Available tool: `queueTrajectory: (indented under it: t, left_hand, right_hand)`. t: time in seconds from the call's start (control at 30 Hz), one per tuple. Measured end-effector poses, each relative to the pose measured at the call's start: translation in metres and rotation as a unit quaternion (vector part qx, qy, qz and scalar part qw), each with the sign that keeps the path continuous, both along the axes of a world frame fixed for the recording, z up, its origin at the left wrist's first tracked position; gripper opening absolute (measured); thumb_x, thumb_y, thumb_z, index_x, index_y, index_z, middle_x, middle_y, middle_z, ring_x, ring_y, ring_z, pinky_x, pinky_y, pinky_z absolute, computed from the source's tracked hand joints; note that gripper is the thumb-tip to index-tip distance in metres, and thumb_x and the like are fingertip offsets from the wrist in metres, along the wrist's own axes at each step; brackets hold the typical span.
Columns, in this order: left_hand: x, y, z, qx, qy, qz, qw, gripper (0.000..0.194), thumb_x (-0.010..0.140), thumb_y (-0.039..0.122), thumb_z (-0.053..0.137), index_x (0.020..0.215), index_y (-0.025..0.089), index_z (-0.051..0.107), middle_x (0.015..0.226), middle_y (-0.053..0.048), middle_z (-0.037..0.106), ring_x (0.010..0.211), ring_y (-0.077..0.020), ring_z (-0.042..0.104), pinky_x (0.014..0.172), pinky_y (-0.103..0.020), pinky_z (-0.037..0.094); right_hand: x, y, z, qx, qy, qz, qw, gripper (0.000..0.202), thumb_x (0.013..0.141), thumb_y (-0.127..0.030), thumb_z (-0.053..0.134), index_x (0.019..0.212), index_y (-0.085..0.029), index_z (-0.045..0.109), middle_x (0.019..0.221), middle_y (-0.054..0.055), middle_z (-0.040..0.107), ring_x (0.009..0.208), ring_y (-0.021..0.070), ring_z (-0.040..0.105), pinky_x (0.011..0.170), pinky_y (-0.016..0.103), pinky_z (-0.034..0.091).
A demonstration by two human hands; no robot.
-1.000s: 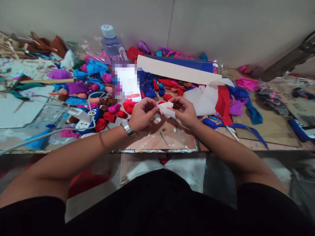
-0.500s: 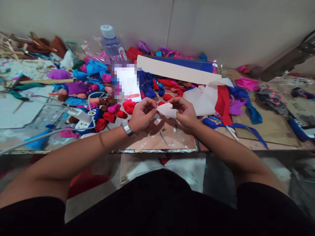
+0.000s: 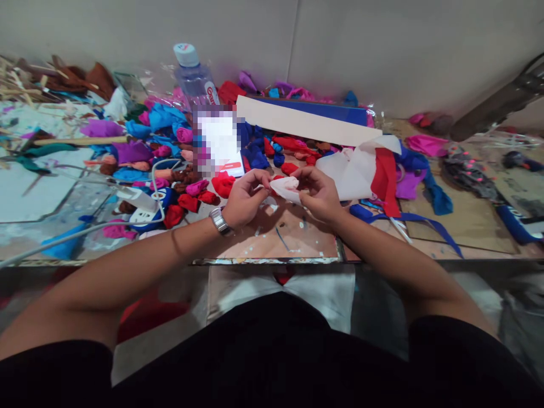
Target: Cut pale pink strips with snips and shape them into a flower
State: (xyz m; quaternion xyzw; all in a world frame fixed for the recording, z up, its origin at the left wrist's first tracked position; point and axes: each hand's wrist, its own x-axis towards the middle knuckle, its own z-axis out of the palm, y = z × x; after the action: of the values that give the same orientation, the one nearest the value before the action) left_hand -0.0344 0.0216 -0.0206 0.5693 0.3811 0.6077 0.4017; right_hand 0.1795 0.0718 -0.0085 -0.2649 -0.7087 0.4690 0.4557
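Observation:
A small piece of pale pink crepe-like material (image 3: 285, 187), rolled and bunched, is held between my two hands above the table's front part. My left hand (image 3: 249, 195), with a metal watch on the wrist, pinches its left end between thumb and fingertips. My right hand (image 3: 318, 192) grips the right side, its thumb lying along the near edge. Beyond my right hand lies a large pale sheet (image 3: 346, 170) of similar material with a red strip (image 3: 386, 181) beside it. Small red bundles (image 3: 223, 184) sit close to my left hand.
A lit phone (image 3: 219, 141) leans near a clear bottle (image 3: 193, 79). Colourful bundles cover the table's back and left. A long cream board (image 3: 306, 122) lies across them. A grey cable (image 3: 97, 226) crosses the left side beside a power strip (image 3: 151, 212). Pliers (image 3: 34, 158) rest far left.
The right thumb has shifted along the pale pink piece, and its loose flap at the right is now wrapped or folded in closer. The left hand has barely moved.

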Motion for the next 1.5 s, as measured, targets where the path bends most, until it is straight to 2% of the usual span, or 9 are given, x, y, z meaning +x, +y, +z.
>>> queueTrajectory:
  t: [0.1, 0.3, 0.5, 0.63, 0.73, 0.97, 1.27, 1.37, 1.5]
  left_hand:
    - [0.0, 0.001, -0.001, -0.01, -0.01, 0.01, 1.0, 0.018, 0.08, 0.017, 0.077, 0.08, 0.019, 0.058, 0.095, -0.002, 0.062, 0.088, -0.014, 0.06, 0.083, -0.027, 0.052]
    - [0.0, 0.0, -0.002, -0.019, -0.021, -0.003, 1.0, 0.015, 0.083, 0.018, 0.075, 0.094, 0.021, 0.065, 0.098, -0.002, 0.064, 0.087, -0.0147, 0.061, 0.08, -0.027, 0.051]
    - [-0.002, 0.002, -0.008, -0.059, -0.06, -0.035, 0.996, 0.013, 0.077, 0.014, 0.067, 0.087, 0.021, 0.063, 0.098, -0.003, 0.063, 0.084, -0.016, 0.059, 0.079, -0.029, 0.052]
    - [-0.003, 0.002, -0.01, -0.094, -0.083, -0.028, 0.992, 0.012, 0.087, 0.029, 0.071, 0.089, 0.021, 0.062, 0.085, -0.001, 0.062, 0.071, -0.0133, 0.057, 0.07, -0.027, 0.05]
    - [-0.002, -0.001, -0.006, -0.105, -0.034, -0.018, 0.994, 0.031, 0.092, 0.047, 0.074, 0.085, 0.019, 0.063, 0.075, 0.0, 0.061, 0.067, -0.0129, 0.057, 0.064, -0.026, 0.048]
    - [0.0, -0.007, 0.003, -0.12, 0.001, -0.016, 0.993, 0.04, 0.085, 0.055, 0.082, 0.084, 0.018, 0.067, 0.07, 0.0, 0.063, 0.06, -0.0118, 0.059, 0.059, -0.025, 0.051]
    - [0.0, -0.008, 0.007, -0.116, 0.044, 0.011, 0.992, 0.02, 0.082, 0.033, 0.078, 0.076, 0.017, 0.068, 0.066, 0.001, 0.063, 0.056, -0.0116, 0.058, 0.055, -0.024, 0.05]
    - [0.001, -0.008, 0.008, -0.112, 0.036, 0.019, 0.993, 0.017, 0.079, 0.031, 0.077, 0.075, 0.018, 0.067, 0.068, 0.001, 0.065, 0.059, -0.0118, 0.058, 0.056, -0.025, 0.049]
    - [0.0, -0.007, 0.008, -0.101, 0.029, 0.016, 0.994, 0.015, 0.078, 0.029, 0.077, 0.075, 0.017, 0.067, 0.071, 0.0, 0.064, 0.062, -0.0113, 0.056, 0.058, -0.024, 0.047]
  right_hand:
    - [0.0, 0.0, 0.0, 0.004, 0.003, -0.003, 1.0, 0.034, 0.079, -0.027, 0.081, 0.111, -0.022, 0.071, 0.104, 0.003, 0.072, 0.085, 0.0164, 0.062, 0.079, 0.031, 0.049]
    - [0.001, -0.003, 0.001, 0.06, -0.022, -0.008, 0.998, 0.03, 0.084, -0.028, 0.08, 0.112, -0.022, 0.07, 0.105, 0.004, 0.071, 0.089, 0.0184, 0.063, 0.081, 0.033, 0.05]
    - [0.003, -0.008, 0.012, 0.2, -0.107, -0.043, 0.973, 0.028, 0.088, -0.035, 0.079, 0.112, -0.025, 0.07, 0.1, 0.004, 0.072, 0.088, 0.0218, 0.063, 0.079, 0.037, 0.051]
    - [0.003, -0.008, 0.015, 0.303, -0.12, -0.05, 0.944, 0.023, 0.09, -0.03, 0.075, 0.112, -0.027, 0.067, 0.102, 0.006, 0.073, 0.093, 0.025, 0.065, 0.084, 0.042, 0.053]
    - [0.004, -0.006, 0.014, 0.341, -0.115, -0.054, 0.932, 0.025, 0.09, -0.025, 0.074, 0.113, -0.028, 0.066, 0.102, 0.006, 0.072, 0.094, 0.0256, 0.066, 0.086, 0.043, 0.053]
    - [0.005, -0.009, 0.014, 0.363, -0.154, -0.052, 0.917, 0.026, 0.092, -0.024, 0.073, 0.117, -0.028, 0.066, 0.102, 0.006, 0.072, 0.097, 0.0276, 0.066, 0.089, 0.046, 0.051]
    - [0.005, -0.011, 0.019, 0.421, -0.201, -0.06, 0.882, 0.023, 0.095, -0.024, 0.069, 0.117, -0.026, 0.066, 0.11, 0.01, 0.075, 0.102, 0.0302, 0.067, 0.088, 0.047, 0.048]
    - [0.005, -0.011, 0.018, 0.39, -0.184, -0.056, 0.9, 0.022, 0.094, -0.026, 0.07, 0.116, -0.027, 0.066, 0.106, 0.008, 0.075, 0.099, 0.0287, 0.067, 0.087, 0.046, 0.048]
    - [0.003, -0.011, 0.014, 0.254, -0.129, -0.054, 0.957, 0.024, 0.092, -0.034, 0.075, 0.113, -0.025, 0.067, 0.099, 0.005, 0.071, 0.087, 0.0235, 0.064, 0.082, 0.041, 0.05]
